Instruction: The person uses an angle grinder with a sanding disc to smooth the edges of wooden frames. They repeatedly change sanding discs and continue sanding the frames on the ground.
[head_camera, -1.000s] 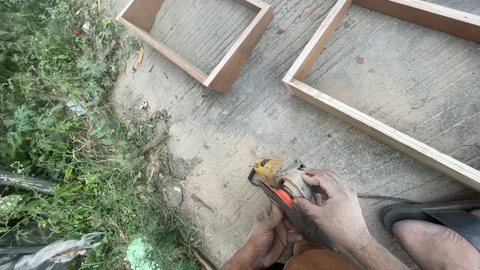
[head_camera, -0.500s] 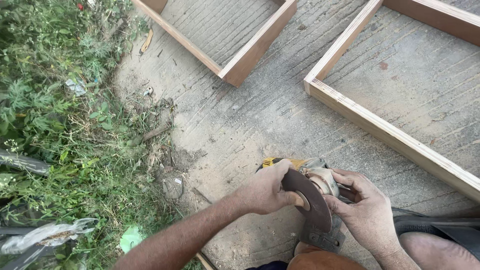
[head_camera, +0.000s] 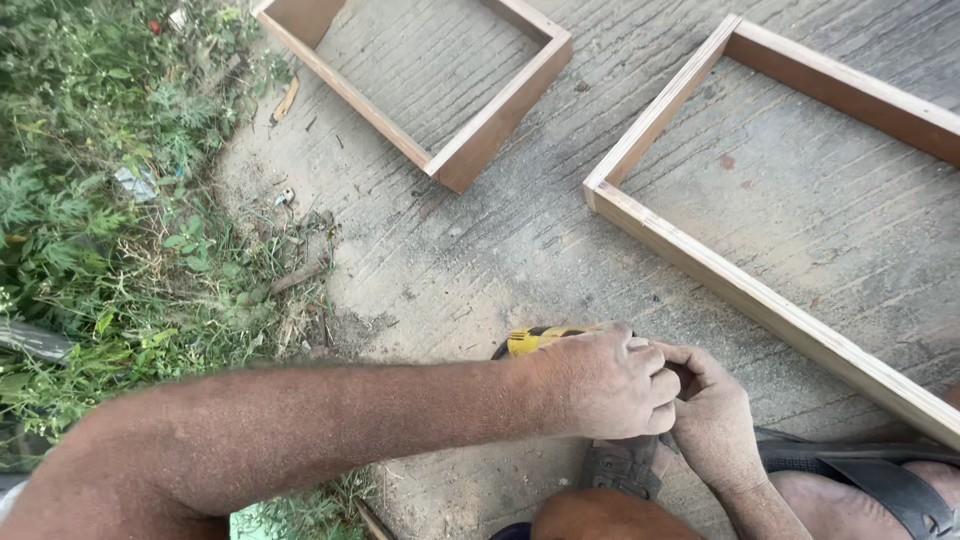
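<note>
Yellow power tool gripped by left hand, right hand closed beside it, on concrete

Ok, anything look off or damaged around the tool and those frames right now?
Nothing looks damaged. Both hands, left hand and right hand, close over the yellow power tool on the concrete ground. The small wooden frame and large wooden frame lie flat and intact. Only litter scraps sit in the weeds.
</note>
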